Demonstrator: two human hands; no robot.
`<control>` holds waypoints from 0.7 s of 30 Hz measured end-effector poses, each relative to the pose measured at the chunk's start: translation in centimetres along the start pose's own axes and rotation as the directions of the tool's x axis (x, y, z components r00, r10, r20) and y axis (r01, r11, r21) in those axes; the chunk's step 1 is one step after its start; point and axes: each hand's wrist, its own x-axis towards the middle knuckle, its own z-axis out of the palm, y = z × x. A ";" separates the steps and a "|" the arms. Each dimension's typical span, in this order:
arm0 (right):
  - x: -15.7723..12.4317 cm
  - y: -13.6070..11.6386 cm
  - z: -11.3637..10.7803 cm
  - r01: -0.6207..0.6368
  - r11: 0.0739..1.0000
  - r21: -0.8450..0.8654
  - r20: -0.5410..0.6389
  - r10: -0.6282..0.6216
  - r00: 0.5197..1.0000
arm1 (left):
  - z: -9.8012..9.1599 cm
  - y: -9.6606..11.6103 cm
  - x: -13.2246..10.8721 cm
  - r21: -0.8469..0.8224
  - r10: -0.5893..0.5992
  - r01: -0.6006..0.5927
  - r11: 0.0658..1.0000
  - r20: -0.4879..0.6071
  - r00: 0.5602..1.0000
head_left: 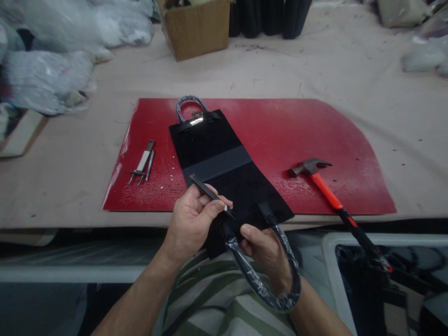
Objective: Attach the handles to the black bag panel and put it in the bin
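While my left hand (189, 225) pinches the metal tool (203, 187), its near end slants rightward beside the handle tab (227, 230). My right hand (269, 255) grips the black panel (241, 186).

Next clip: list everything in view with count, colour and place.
wide table: 1, beige, upper frame
flat mat: 1, red, on table
flat rectangular panel: 1, black, centre
curved plastic-wrapped handles: 2, dark, panel's ends
metal clasp: 1, shiny, panel's far end
slim metal tool: 1, dark, over panel
pronged metal tool: 1, grey-white, mat's left
thin rod: 1, grey, beside pronged tool
claw hammer: 1, red and black, mat's right
small bits: several, pale, mat's left
cardboard box: 1, brown, far side
upright cylinders: several, black, beside box
plastic bags: several, translucent, far corners
plastic tub: 1, white, lower right
striped garment: 1, green and pale, bottom
left hand: 1, bare, gripping slim tool
right hand: 1, bare, holding panel's near end
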 end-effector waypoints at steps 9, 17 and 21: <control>0.1 0.5 -0.2 -0.056 0.996 0.071 0.014 0.055 0.998 | 0.9 0.5 -0.3 0.029 -0.012 0.012 1.000 0.025 1.000; -0.1 -0.3 0.6 -0.015 1.000 0.021 0.040 0.014 0.999 | 0.4 0.3 0.2 0.018 0.021 -0.022 1.000 0.057 0.998; 0.6 -0.4 0.6 -0.017 1.000 -0.010 0.028 0.017 0.999 | 0.2 0.0 0.5 0.008 0.022 -0.022 1.000 0.059 0.998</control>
